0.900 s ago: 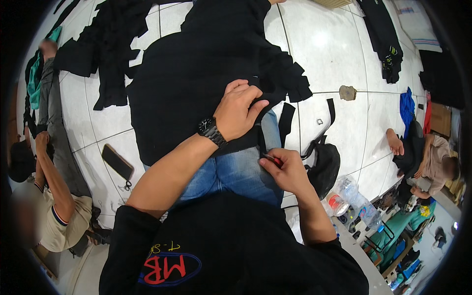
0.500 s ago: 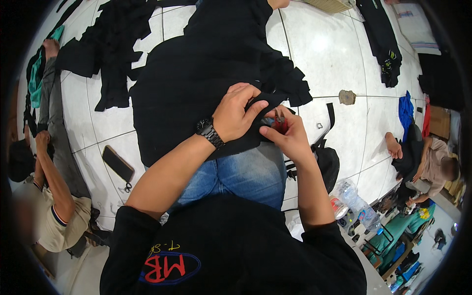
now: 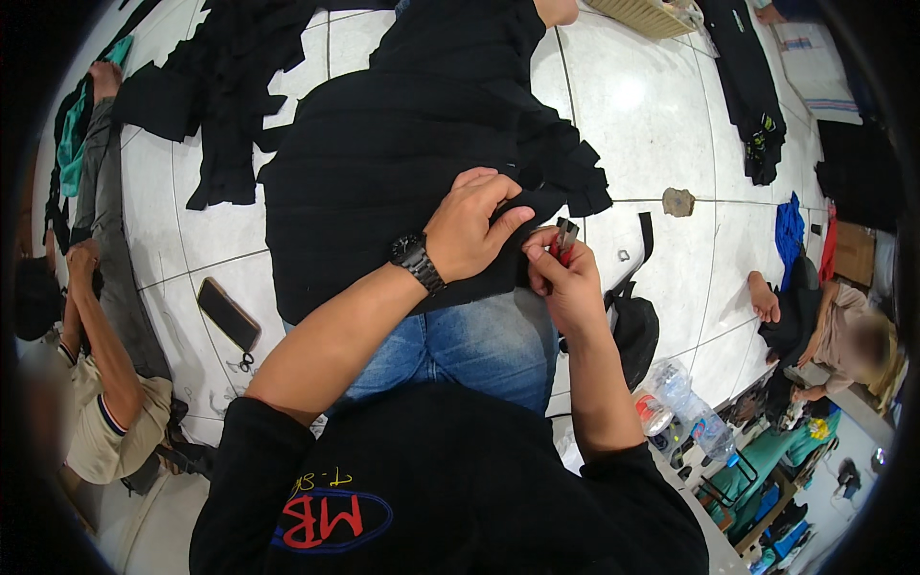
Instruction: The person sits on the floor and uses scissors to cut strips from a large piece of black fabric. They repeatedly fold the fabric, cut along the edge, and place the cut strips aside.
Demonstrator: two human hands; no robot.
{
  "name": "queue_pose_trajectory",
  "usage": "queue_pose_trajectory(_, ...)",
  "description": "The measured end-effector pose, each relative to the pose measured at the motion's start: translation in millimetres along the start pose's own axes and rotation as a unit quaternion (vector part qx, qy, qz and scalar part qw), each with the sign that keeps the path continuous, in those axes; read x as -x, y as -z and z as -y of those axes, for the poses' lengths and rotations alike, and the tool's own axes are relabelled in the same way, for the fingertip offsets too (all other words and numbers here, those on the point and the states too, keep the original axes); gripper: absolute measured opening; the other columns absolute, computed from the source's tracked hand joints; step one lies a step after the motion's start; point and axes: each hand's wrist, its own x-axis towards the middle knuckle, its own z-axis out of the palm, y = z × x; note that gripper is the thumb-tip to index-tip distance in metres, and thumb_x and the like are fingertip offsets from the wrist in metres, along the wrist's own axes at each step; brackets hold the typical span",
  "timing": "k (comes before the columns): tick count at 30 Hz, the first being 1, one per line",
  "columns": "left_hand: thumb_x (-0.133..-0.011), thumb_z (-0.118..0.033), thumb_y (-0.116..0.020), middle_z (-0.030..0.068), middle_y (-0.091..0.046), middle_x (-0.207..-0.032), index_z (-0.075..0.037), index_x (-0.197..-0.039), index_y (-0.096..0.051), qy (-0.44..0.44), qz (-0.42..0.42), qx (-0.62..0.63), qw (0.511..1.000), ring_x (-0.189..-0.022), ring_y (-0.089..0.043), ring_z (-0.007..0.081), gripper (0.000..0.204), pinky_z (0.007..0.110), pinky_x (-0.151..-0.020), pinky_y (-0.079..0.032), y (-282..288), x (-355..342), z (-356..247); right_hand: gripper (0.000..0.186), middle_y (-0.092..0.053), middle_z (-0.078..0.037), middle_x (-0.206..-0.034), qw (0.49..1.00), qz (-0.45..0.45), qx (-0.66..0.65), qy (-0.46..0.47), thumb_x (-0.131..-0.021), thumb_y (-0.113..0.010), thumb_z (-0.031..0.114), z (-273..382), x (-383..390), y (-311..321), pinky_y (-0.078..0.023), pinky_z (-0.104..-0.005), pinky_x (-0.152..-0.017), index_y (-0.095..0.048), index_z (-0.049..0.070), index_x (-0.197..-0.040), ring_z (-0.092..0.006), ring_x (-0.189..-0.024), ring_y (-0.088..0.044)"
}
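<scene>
A wide piece of black cloth (image 3: 374,153) lies across my jeans-clad lap and stretches away over the floor. Near its right edge, my left hand (image 3: 470,225) grips a fold between thumb and fingers, a dark watch on the wrist. Just to the right, my right hand (image 3: 567,278) is closed around small red-handled snips (image 3: 563,247), their grey metal jaws pointing up and away from me. The jaws are clear of the cloth, while the right fingertips are close to its edge.
A phone (image 3: 228,316) lies on the tiles at left. Black cut pieces (image 3: 225,115) spread at far left. On the right are a flat stone-like lump (image 3: 678,202), a black bag (image 3: 632,331) and plastic bottles (image 3: 704,422). Other people sit at both sides; a basket (image 3: 652,14) stands far off.
My right hand has drawn slightly back from the cloth and turned, so the snips now point upward in plain sight. My left hand stays on the cloth, shifted slightly right.
</scene>
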Motion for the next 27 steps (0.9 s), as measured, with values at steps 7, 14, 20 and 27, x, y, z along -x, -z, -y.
queue_pose_trajectory(7, -0.086, -0.035, -0.076, 0.0163, -0.056, -0.133, -0.003, -0.137, -0.051, -0.05, 0.088, -0.069, 0.992, -0.13, -0.05, 0.0346, 0.066, 0.048, -0.114, -0.036, 23, 3, -21, 0.006, -0.068, -0.008, -0.097, 0.966, -0.071, -0.246, 0.019, -0.099, -0.06, 0.015, 24, 12, 4, -0.047, -0.0345, -0.081, -0.06, 0.009, -0.1, -0.0196, -0.09, -0.062)
queue_pose_trajectory(14, -0.085, -0.047, -0.072, 0.0157, -0.036, -0.159, -0.001, -0.145, -0.047, -0.03, 0.214, -0.331, 0.918, -0.151, -0.03, 0.0286, 0.08, 0.049, -0.121, -0.027, 23, 31, -37, 0.008, -0.061, -0.007, -0.088, 0.968, 0.061, 0.047, 0.239, -0.092, -0.06, 0.006, 51, 6, 47, -0.047, -0.0434, -0.073, -0.057, 0.007, -0.099, -0.0275, -0.082, -0.062)
queue_pose_trajectory(20, -0.092, -0.036, -0.067, 0.014, -0.034, -0.161, -0.001, -0.147, -0.046, -0.039, 0.197, -0.363, 0.91, -0.151, -0.029, 0.0268, 0.068, 0.047, -0.121, -0.028, 18, 46, -29, 0.015, -0.061, -0.013, -0.09, 0.596, 0.131, 0.74, 0.282, -0.078, -0.068, 0.007, 41, 14, 35, -0.048, -0.0455, -0.077, -0.065, 0.005, -0.093, -0.0337, -0.086, -0.06)
queue_pose_trajectory(27, -0.09, -0.038, -0.068, 0.0151, -0.036, -0.16, -0.001, -0.146, -0.047, -0.016, 0.191, -0.379, 0.905, -0.151, -0.029, 0.0263, 0.07, 0.047, -0.121, -0.027, 28, 48, -43, 0.025, -0.065, -0.013, -0.071, 0.754, 0.001, 0.653, -0.077, -0.094, -0.063, 0.023, 74, 35, 147, -0.049, -0.0416, -0.069, -0.067, 0.001, -0.082, -0.0324, -0.071, -0.062)
